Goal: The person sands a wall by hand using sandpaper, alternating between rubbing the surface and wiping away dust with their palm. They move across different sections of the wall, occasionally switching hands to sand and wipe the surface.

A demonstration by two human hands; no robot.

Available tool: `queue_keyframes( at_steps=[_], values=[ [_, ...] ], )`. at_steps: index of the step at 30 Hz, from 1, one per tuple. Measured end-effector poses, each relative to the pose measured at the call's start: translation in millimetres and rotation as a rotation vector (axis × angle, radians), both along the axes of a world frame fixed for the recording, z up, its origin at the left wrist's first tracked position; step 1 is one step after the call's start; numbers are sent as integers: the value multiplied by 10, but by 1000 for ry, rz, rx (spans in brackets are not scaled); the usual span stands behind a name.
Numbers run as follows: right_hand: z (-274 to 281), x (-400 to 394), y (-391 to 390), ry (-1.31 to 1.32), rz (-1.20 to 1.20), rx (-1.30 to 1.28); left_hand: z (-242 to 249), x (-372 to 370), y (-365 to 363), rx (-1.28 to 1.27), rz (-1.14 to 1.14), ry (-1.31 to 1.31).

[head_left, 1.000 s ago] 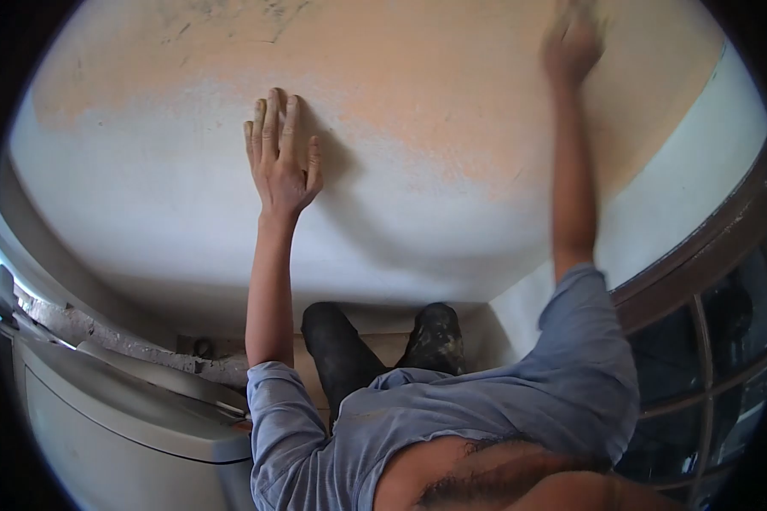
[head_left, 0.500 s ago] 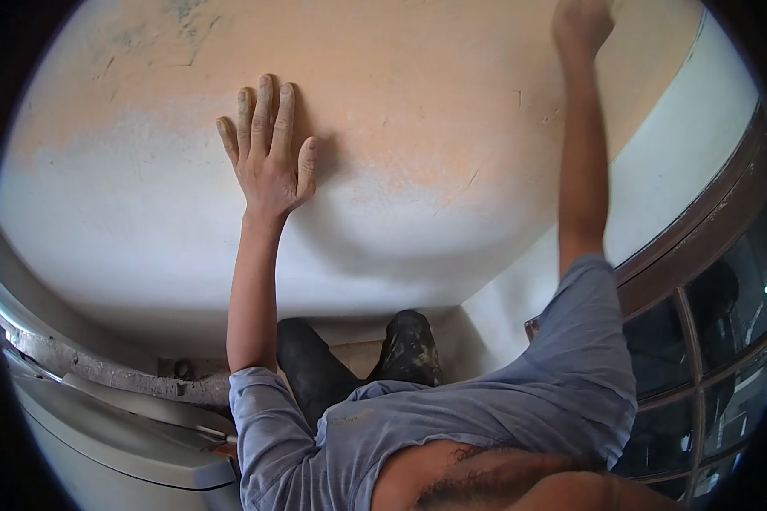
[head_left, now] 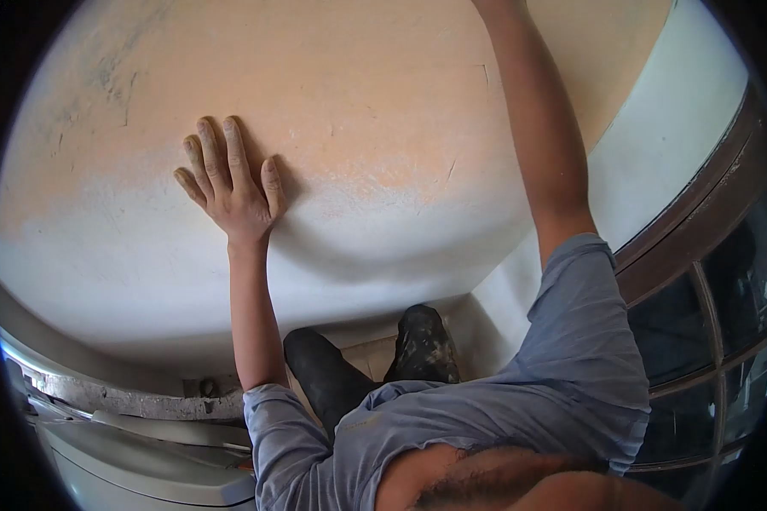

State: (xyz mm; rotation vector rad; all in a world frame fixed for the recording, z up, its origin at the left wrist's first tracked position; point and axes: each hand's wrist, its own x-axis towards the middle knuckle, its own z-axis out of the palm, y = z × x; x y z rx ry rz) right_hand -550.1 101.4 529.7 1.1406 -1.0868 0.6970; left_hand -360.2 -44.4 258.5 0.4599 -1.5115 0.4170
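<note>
My left hand (head_left: 234, 192) lies flat against the wall (head_left: 315, 145), fingers spread and coated with pale dust, nothing held in it. The wall is peach above and whitish below, with dark scuffs at the upper left. My right arm reaches up along the right side of this wall. At the top edge of the picture only the wrist end of that arm shows, so the right hand's fingers and anything in them are out of sight.
A brown-framed window with dark panes (head_left: 673, 332) is on the right, past a white side wall (head_left: 673, 136). At lower left are a rough ledge (head_left: 136, 399) and a grey smooth-surfaced object (head_left: 145, 460). My dark-trousered legs show below the wall.
The view has shifted. My left hand, still flat on the wall, appears lower and further left. My right arm has moved up and left, taking its closed-looking hand out of the picture.
</note>
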Motion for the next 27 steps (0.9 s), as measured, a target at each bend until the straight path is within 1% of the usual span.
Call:
queue_keyframes(
  at_steps=[2, 3, 5, 6, 7, 8, 9, 11, 12, 14, 15, 16, 17, 18, 19, 20, 21, 22, 23, 24, 26, 27],
  values=[
    [-148, 0, -30, 32, 18, -64, 1, -9, 4, 17, 16, -6],
    [-555, 62, 65, -182, -80, 128, -12, 4, 13, 35, 33, -6],
    [-1692, -25, 104, -39, 2, 112, -38, 42, -10, 48, 44, -25],
    [-2214, 2, 170, -61, 31, 159, -59, 49, -7, 59, 49, -49],
    [-2623, 21, 204, -152, -13, 121, -75, 51, -1, 70, 54, -33],
    [-2803, -103, 247, -124, 25, 143, -59, 51, -15, 42, 30, -28],
    [-2625, -182, 281, -120, 28, 142, -51, 56, -18, 11, 0, -37],
    [-1953, -390, 423, -7, -36, 180, -64, 66, 7, 9, -9, -52],
    [-1468, -534, 433, 71, -72, 1, -48, 62, -5, 6, 1, -40],
    [-468, -578, 505, -226, 141, -101, -49, 67, -17, 11, -6, -48],
    [-111, -555, 572, -175, 68, -147, -44, 70, -19, 13, 2, -52],
    [76, -619, 627, -124, -4, -194, -31, 68, -9, 5, -3, -42],
    [-31, -693, 674, -124, -15, -196, -22, 58, -15, 4, -14, -43],
    [-311, -779, 740, -375, -151, -98, -27, 55, -18, 3, -8, -39],
    [-640, -878, 775, -281, -228, -99, -36, 54, -20, 4, -1, -31],
    [-1130, -893, 787, -134, -225, -112, -41, 56, -29, 6, -3, -30],
    [-1661, -874, 804, -139, -152, -91, -32, 48, -35, 13, -3, -18],
    [-2172, -867, 848, -202, -77, -62, -32, 47, -28, 4, -13, -24],
    [-2731, -958, 955, -218, -26, 19, -47, 74, -16, 0, -14, -32],
    [-2905, -967, 960, -206, -9, 30, -44, 104, -29, 10, 5, -20],
    [-3077, -991, 1059, -298, -38, 28, -30, 80, -7, -17, 3, -44],
    [-2845, -1088, 1106, -271, 10, -11, -49, 65, 11, -11, -14, -57]
  ],
)
